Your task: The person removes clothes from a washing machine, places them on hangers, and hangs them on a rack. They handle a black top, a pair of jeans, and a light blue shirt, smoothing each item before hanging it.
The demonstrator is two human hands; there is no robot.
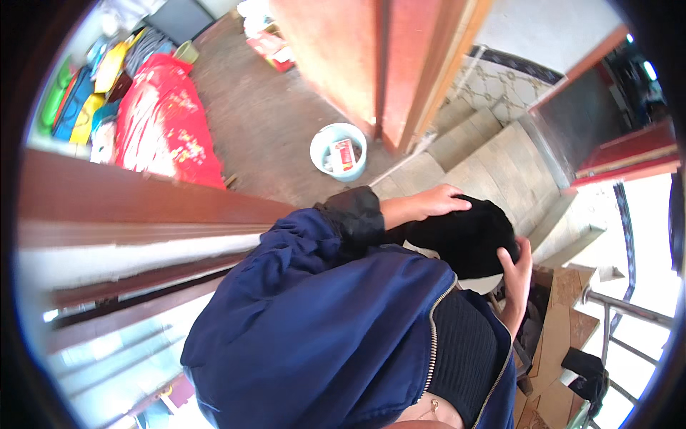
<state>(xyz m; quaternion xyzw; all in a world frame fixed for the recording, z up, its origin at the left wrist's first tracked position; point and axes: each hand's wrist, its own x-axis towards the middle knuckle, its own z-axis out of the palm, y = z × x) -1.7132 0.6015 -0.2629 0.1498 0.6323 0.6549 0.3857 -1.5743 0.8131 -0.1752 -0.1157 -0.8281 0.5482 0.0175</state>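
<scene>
A soft black fabric item [466,236], whose exact kind I cannot tell, is spread in front of my chest. My left hand [437,201] grips its upper edge, thumb lying on top. At the opposite edge, my right hand [517,268] has its thumb on the near face and its fingers around the side. Below the fabric shows part of a white, curved-edged surface [485,284], mostly hidden. The dark frame beside it is only partly visible past my right forearm.
A pale blue bucket [351,175] with rubbish in it stands by the wooden door [332,53]. Red floral cloth [161,118] covers something at left, near bags. Tiled steps [471,134] lie ahead; a metal railing [627,308] and black cloth [584,370] are at right.
</scene>
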